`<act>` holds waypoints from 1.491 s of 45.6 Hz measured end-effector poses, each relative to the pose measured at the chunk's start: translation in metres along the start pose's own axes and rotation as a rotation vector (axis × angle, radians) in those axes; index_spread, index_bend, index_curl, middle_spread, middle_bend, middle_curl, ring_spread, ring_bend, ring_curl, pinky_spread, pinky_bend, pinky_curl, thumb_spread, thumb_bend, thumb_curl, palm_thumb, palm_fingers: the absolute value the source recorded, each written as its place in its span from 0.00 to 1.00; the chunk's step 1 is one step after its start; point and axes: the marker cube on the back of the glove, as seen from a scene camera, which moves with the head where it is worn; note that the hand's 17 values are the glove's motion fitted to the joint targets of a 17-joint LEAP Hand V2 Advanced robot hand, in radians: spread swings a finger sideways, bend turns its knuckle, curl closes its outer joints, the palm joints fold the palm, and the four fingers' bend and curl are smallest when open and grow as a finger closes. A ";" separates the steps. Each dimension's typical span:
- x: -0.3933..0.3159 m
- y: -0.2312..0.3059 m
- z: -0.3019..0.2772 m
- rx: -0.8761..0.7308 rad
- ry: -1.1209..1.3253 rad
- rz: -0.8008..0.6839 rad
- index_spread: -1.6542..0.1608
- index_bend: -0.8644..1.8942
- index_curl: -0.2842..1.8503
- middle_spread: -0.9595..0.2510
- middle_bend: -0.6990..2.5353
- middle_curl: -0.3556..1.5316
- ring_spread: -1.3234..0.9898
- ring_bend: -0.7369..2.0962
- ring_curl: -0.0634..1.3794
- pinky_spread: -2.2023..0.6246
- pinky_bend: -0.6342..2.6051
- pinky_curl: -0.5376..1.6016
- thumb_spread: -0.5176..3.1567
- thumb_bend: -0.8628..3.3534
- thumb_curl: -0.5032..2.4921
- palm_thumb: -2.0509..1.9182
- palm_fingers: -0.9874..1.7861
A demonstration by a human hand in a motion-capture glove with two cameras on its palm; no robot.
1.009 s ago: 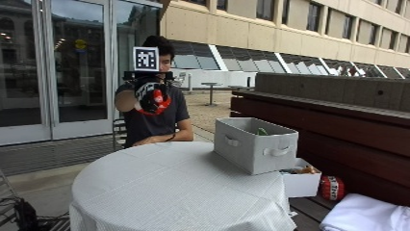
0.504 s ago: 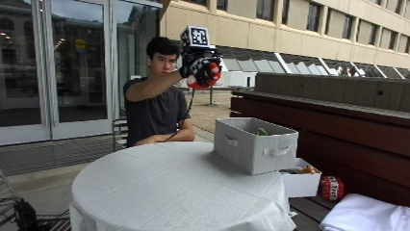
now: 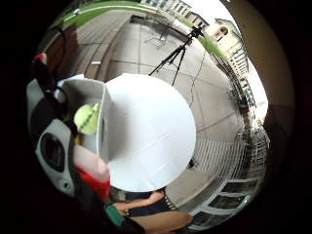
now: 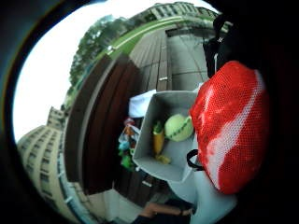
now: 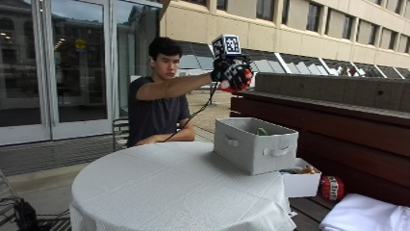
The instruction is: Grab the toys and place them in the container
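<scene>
Container (image 5: 255,150) contents mostly hidden

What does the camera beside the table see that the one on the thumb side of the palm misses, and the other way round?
Only the outside view shows the person, the gloved right hand raised high above the grey container, and the container's handles. Only the thumb side palm view looks down into the container, where a yellow-green ball and a few smaller toys lie; the toy's red mesh with a white stripe shows close up. Both show the red toy the hand holds, the container and the white-covered round table.
</scene>
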 end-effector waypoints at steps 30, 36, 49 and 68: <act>-0.072 0.014 0.063 -0.018 -0.010 -0.020 0.69 0.32 0.38 0.35 0.31 0.60 0.38 0.66 0.35 0.62 0.51 0.43 0.36 0.22 0.50 0.69 0.66; -0.067 0.017 0.075 -0.065 -0.043 -0.033 0.70 0.29 0.33 0.47 0.27 0.59 0.40 0.67 0.36 0.63 0.57 0.46 0.42 0.19 0.44 0.62 0.55; -0.006 0.029 0.069 -0.077 0.031 -0.022 0.73 0.35 0.27 0.69 0.29 0.56 0.49 0.58 0.29 0.70 0.57 0.44 0.42 0.19 0.35 0.52 0.34; 0.131 0.052 0.061 -0.014 0.140 0.045 0.76 0.39 0.30 0.71 0.28 0.51 0.44 0.49 0.23 0.70 0.49 0.40 0.43 0.18 0.28 0.47 0.34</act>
